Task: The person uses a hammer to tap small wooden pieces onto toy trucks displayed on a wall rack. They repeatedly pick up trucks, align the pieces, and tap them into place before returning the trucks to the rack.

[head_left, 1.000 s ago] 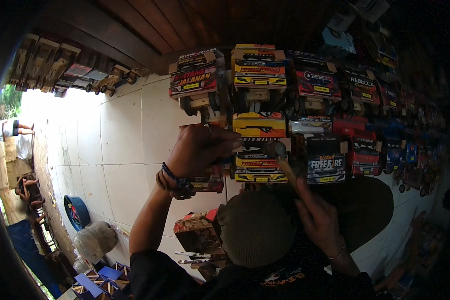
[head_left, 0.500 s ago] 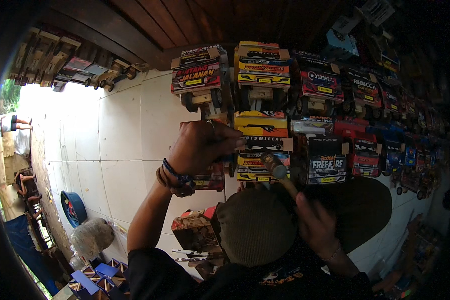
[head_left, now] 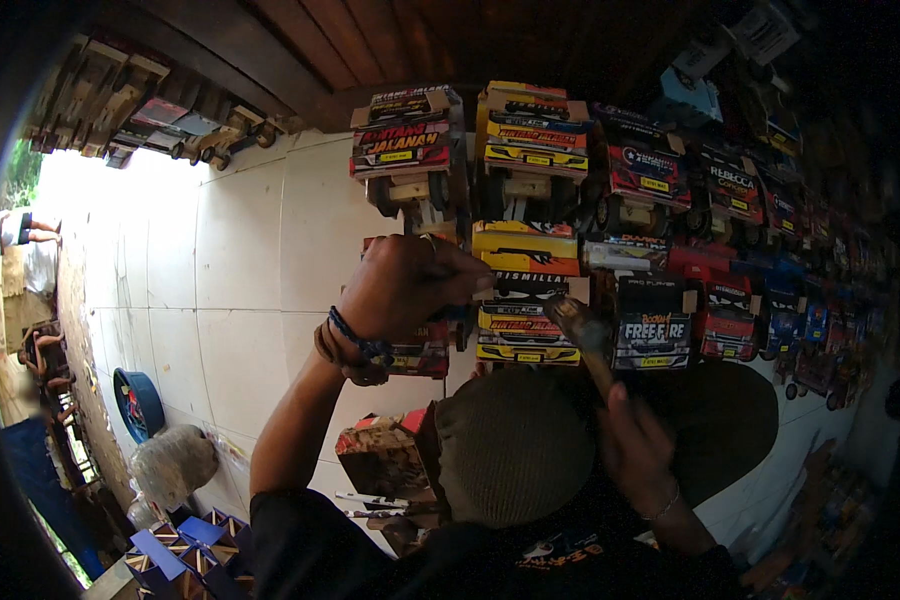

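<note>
A yellow, black and orange toy truck (head_left: 527,333) stands in front of me, its front toward me. At its upper left edge my left hand (head_left: 398,288) is closed in a pinch; whatever is between the fingertips is too small to make out. A small brown tab (head_left: 577,289) sticks out at the truck's right side. My right hand (head_left: 638,445) grips the wooden handle of a hammer (head_left: 582,325), whose head is over the truck's lower right front. A dark red toy truck (head_left: 419,350) is partly hidden under my left wrist.
More toy trucks stand in rows: a red one (head_left: 401,150), a yellow one (head_left: 537,145), and a black one (head_left: 654,325) at the right. Beside my left arm are an open box-like truck body (head_left: 382,452), a blue tub (head_left: 138,405) and a plastic-wrapped bundle (head_left: 178,465) on white tiles (head_left: 230,290).
The hammer head has shifted slightly right across the truck's front. My left hand keeps its pinch at the truck's upper left edge.
</note>
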{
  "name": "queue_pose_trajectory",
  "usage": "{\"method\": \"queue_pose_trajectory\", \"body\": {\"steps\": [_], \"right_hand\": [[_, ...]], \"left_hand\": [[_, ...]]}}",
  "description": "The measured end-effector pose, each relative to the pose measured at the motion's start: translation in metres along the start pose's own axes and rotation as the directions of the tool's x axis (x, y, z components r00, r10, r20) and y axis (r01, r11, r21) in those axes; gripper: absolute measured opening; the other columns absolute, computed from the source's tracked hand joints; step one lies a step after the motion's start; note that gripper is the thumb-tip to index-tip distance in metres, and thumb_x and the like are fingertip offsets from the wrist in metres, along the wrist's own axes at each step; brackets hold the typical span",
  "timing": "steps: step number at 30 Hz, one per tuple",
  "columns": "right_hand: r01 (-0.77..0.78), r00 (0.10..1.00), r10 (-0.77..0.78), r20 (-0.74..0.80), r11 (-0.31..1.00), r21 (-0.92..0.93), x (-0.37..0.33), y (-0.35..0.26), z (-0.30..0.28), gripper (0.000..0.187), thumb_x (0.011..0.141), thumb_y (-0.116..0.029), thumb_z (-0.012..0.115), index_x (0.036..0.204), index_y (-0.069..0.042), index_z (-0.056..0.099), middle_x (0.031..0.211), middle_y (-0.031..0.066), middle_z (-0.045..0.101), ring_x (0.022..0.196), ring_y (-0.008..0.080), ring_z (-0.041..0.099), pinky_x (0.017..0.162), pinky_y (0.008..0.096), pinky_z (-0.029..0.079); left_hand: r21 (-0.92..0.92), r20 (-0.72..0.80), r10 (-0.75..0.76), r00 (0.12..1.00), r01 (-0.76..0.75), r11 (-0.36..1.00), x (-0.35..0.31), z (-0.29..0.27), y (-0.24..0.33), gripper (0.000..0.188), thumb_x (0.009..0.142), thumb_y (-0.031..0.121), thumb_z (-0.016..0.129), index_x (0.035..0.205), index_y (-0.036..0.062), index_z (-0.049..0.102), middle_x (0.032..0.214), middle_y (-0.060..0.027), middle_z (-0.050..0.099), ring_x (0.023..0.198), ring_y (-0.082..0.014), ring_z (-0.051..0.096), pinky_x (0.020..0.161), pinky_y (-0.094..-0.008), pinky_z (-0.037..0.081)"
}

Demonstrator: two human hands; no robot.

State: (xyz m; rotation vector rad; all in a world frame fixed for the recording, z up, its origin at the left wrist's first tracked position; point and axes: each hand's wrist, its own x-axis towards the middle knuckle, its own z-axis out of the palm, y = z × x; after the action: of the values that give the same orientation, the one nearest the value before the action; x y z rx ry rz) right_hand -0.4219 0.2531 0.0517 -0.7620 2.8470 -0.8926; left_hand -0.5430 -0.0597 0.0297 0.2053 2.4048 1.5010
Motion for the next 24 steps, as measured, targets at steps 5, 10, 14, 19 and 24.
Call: {"method": "queue_pose_trajectory", "body": {"steps": [5,10,14,19,24], "right_hand": [[-0.088,0.996,0.086,0.031,0.994,0.062,0.005,-0.003,-0.002,0.068,0.086,0.003,0.066,0.148,-0.012,0.044,0.084,0.0131,0.062,0.066,0.0222,0.062,0.052,0.0349,0.05],[-0.112,0.989,0.103,0.103,0.99,0.086,0.005,0.0,-0.003,0.066,0.085,0.01,0.062,0.147,-0.006,0.043,0.099,0.0221,0.066,0.084,0.0331,0.07,0.064,0.0396,0.056],[-0.092,0.985,0.088,0.146,0.996,0.02,0.002,0.002,-0.001,0.073,0.083,0.005,0.066,0.149,-0.013,0.042,0.094,0.0176,0.066,0.075,0.0257,0.068,0.057,0.0355,0.055],[-0.035,0.999,0.035,-0.001,0.999,0.031,0.002,0.003,0.002,0.076,0.082,0.001,0.07,0.15,-0.015,0.041,0.091,0.0159,0.065,0.071,0.0229,0.066,0.055,0.0337,0.056],[-0.103,0.978,0.115,0.175,0.992,-0.077,0.005,0.004,0.0,0.081,0.079,0.004,0.071,0.151,-0.016,0.04,0.087,0.0127,0.063,0.066,0.0211,0.063,0.054,0.0341,0.055]], "left_hand": [[0.042,-0.04,0.043,0.998,-0.042,0.998,-0.001,0.001,0.006,0.014,0.086,0.013,0.074,0.098,0.0067,0.077,0.082,-0.0099,0.075,0.072,-0.0145,0.073,0.067,-0.0291,0.058],[0.051,-0.035,0.009,0.999,-0.008,0.999,-0.001,0.001,0.011,0.013,0.086,0.012,0.073,0.097,0.0057,0.077,0.081,-0.0108,0.075,0.072,-0.0157,0.073,0.066,-0.029,0.058],[0.068,-0.026,0.0,1.0,0.001,0.998,-0.001,-0.001,0.014,0.013,0.086,0.013,0.073,0.097,0.0053,0.077,0.081,-0.011,0.075,0.073,-0.0159,0.074,0.066,-0.0289,0.058],[0.05,-0.028,-0.024,0.999,0.025,0.998,-0.001,0.0,0.016,0.013,0.086,0.013,0.073,0.096,0.0048,0.076,0.08,-0.0108,0.075,0.072,-0.0161,0.073,0.066,-0.0292,0.058],[0.05,-0.003,-0.059,0.998,0.059,0.997,-0.001,-0.001,0.014,0.014,0.086,0.013,0.073,0.097,0.0047,0.076,0.082,-0.0107,0.075,0.073,-0.0169,0.074,0.067,-0.0296,0.058]]}}
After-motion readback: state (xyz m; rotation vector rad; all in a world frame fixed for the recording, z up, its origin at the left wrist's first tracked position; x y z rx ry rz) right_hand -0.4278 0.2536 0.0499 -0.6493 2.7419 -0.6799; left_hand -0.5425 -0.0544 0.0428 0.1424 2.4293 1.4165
